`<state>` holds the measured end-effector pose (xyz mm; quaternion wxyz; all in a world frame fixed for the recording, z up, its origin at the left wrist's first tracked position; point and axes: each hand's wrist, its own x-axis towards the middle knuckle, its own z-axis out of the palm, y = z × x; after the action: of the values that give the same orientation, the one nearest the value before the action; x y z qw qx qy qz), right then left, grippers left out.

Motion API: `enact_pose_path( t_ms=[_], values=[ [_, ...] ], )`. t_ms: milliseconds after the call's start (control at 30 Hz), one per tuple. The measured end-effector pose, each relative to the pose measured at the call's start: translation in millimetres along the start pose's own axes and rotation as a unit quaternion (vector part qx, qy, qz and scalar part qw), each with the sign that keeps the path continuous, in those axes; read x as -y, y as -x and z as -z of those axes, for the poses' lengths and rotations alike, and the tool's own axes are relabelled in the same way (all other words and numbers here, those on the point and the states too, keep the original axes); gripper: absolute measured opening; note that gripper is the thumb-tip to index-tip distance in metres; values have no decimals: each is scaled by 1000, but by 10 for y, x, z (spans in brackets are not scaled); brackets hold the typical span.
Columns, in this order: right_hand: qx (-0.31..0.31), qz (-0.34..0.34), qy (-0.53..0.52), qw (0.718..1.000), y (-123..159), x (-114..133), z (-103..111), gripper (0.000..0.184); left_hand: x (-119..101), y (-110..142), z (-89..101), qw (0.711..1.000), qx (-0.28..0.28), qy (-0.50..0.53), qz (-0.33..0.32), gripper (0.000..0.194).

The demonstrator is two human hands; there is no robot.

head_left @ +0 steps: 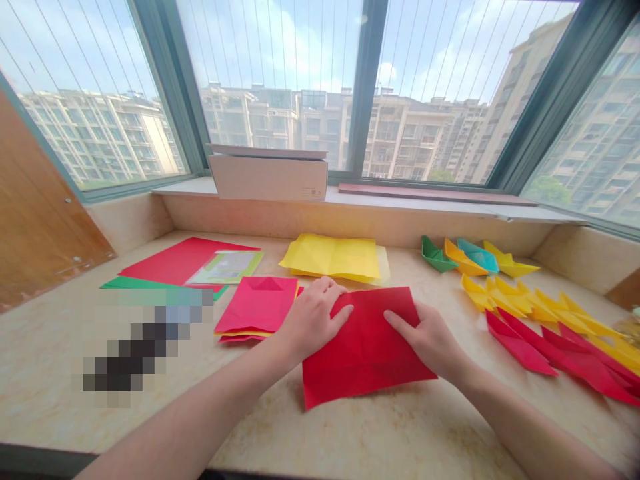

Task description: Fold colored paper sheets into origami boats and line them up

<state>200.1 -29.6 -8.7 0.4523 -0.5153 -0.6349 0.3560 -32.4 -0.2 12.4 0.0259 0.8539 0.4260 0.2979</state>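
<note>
A red sheet of paper [367,347] with crease lines is held between both hands, its lower left corner pointing toward me. My left hand [317,313] grips its upper left side, thumb on top and the other fingers partly hidden. At the upper right edge, my right hand [425,337] pinches the sheet with the thumb on top and the fingers underneath. Just left of my left hand lies a stack of creased squares [260,303], red on top with yellow showing between the layers. Behind the hands are creased yellow sheets [333,257].
Red sheets [185,259] and a green sheet [150,285] lie at the left under a clear packet [227,267]. Folded paper boats stand at the right: green [436,255], blue [479,255], several yellow [510,297] and several red [523,347]. A white box [267,177] sits on the windowsill. A pixelated patch covers something at the left.
</note>
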Motion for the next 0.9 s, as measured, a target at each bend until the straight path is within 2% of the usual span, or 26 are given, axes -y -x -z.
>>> enact_pose_path(
  t_ms=[67, 200, 300, 533, 633, 800, 900],
  values=[
    [3, 15, 33, 999, -30, -37, -1, 24, 31, 0, -26, 998, 15, -26, -47, 25],
    [26, 38, 100, 994, -79, -117, 2, 25, 74, 15, -115, 986, 102, -44, -121, 22],
    [38, 54, 149, 987, -97, -154, 9, 23, 90, 39, -204, 984, 137, -9, -110, 28],
    [67, 135, 215, 965, -150, -292, 17, 28, 132, 56, -331, 985, 156, 38, -59, 28],
    [86, 165, 229, 956, -148, -353, 4, 40, 144, 41, -350, 984, 163, 38, -63, 29],
    [134, 202, 297, 924, -71, -335, -44, 78, 144, 12, -378, 981, 176, 23, -73, 30],
    [160, 208, 329, 907, -41, -311, -58, 84, 143, -3, -385, 981, 180, 21, -73, 28]
  ],
)
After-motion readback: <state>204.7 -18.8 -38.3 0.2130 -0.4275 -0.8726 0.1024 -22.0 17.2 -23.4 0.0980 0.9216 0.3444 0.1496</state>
